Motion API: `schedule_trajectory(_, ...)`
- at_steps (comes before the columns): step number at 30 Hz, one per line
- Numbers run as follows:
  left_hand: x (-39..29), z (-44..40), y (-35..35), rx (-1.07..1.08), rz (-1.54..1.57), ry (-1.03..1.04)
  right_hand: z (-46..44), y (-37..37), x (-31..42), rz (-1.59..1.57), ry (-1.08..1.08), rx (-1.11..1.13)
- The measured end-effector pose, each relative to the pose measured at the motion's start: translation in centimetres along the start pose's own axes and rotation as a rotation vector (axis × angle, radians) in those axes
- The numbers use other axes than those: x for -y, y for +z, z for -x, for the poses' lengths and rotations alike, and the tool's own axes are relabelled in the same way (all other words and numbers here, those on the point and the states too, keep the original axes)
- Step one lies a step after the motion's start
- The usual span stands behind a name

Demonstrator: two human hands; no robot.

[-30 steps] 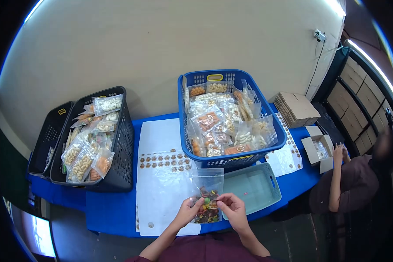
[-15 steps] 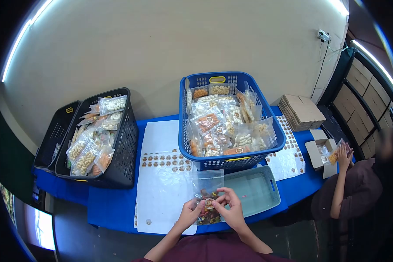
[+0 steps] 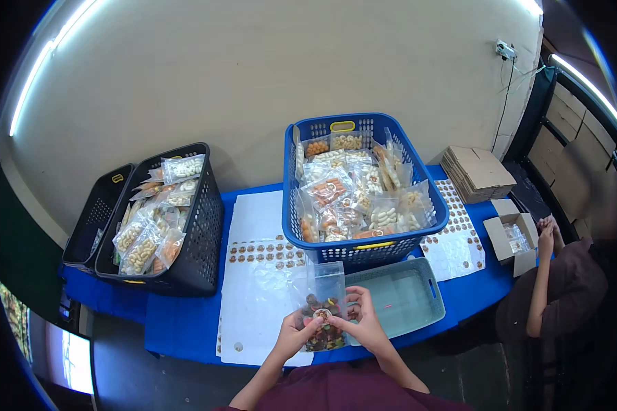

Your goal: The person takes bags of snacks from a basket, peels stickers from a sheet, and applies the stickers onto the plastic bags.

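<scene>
A clear zip bag of dark, multicoloured snack pieces (image 3: 330, 281) is held upright between my two hands, above the table's front edge. My left hand (image 3: 297, 337) grips its left side, with the thumb on the front. My right hand (image 3: 363, 322) grips the right side, its thumb pressing on a round brown-and-white sticker (image 3: 321, 316) on the bag's face. The fingers behind the bag are partly hidden. Beneath and to the left lies a white sticker sheet (image 3: 253, 294) with rows of round stickers along its upper part. A grey-green tray (image 3: 397, 294) sits right of my right hand.
A blue basket (image 3: 363, 253) full of snack bags stands behind my hands. Two dark baskets (image 3: 202, 240) (image 3: 92, 212) are at left. At right are another sticker sheet (image 3: 452, 240), flat cardboard (image 3: 476, 175), an open carton (image 3: 497, 243) and a co-worker's hands (image 3: 550, 236).
Both my thumbs have come together over the sticker on the bag, and the bag has tilted slightly. The co-worker's hands no longer hold the orange snack bag up. The view has shifted slightly.
</scene>
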State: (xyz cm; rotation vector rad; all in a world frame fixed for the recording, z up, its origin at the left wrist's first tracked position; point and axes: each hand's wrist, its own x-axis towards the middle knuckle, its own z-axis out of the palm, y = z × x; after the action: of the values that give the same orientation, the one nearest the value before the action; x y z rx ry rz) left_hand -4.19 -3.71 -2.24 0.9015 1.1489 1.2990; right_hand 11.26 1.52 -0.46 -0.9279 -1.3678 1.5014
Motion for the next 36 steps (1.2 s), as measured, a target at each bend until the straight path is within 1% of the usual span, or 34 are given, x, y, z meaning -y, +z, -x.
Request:
schedule_trajectory(2, 0.1, -0.1, 0.3, -0.010, -0.007, 0.046, -0.1, -0.1, -0.8, -0.147, 0.100, 0.163)
schedule_trajectory(3, 0.2, -0.2, 0.6, -0.009, -0.008, 0.069, -0.1, -0.2, -1.6, -0.119, 0.084, 0.177)
schedule_trajectory(5, 0.4, -0.5, 1.3, -0.067, -0.004, 0.032, 0.1, -0.5, -3.0, -0.055, 0.051, 0.198)
schedule_trajectory(6, 0.5, -0.7, 1.7, -0.093, -0.001, 0.014, 0.2, -0.7, -3.0, -0.013, 0.028, 0.174)
schedule_trajectory(9, 1.4, -1.5, 2.6, -0.062, -0.004, 0.013, 0.2, -1.4, -2.3, 0.145, -0.054, 0.113)
schedule_trajectory(11, 1.7, -2.0, 3.5, -0.059, 0.017, 0.068, 0.1, -2.3, -1.1, 0.294, -0.121, 0.089)
schedule_trajectory(13, 1.7, -2.4, 4.4, -0.037, 0.045, 0.119, 0.1, -3.0, -0.9, 0.161, -0.128, 0.069)
schedule_trajectory(16, 1.1, -3.0, 5.6, 0.023, -0.029, 0.258, 0.2, -3.8, -1.5, 0.013, -0.118, 0.014)
schedule_trajectory(17, 1.4, -3.2, 5.8, 0.044, 0.021, 0.240, 0.4, -4.0, -1.8, -0.028, -0.107, -0.007)
schedule_trajectory(20, 2.1, -3.4, 6.1, 0.146, -0.105, 0.107, 1.1, -4.8, -1.5, -0.177, -0.037, -0.100)
schedule_trajectory(21, 2.3, -3.6, 6.1, 0.148, -0.118, 0.104, 1.3, -4.8, -1.4, -0.203, -0.037, -0.142)
schedule_trajectory(24, 2.0, -3.7, 6.7, 0.165, 0.005, 0.054, 1.4, -4.8, -1.1, -0.257, -0.035, -0.193)
schedule_trajectory(27, 1.7, -3.4, 6.9, 0.159, -0.019, 0.018, 1.6, -5.3, -0.5, -0.202, 0.007, -0.193)
schedule_trajectory(30, 2.9, -2.9, 6.5, 0.198, -0.082, 0.000, 1.4, -5.3, -1.0, -0.160, 0.073, -0.189)
schedule_trajectory(31, 3.0, -2.9, 6.4, 0.198, -0.073, -0.005, 1.2, -5.3, -1.4, -0.146, 0.032, -0.173)
schedule_trajectory(34, 2.9, -2.8, 5.8, 0.185, -0.047, -0.020, 1.0, -5.1, -2.0, -0.178, 0.076, -0.167)
schedule_trajectory(36, 2.9, -2.7, 5.4, 0.191, -0.071, 0.012, 0.9, -4.7, -1.5, -0.169, 0.085, -0.166)
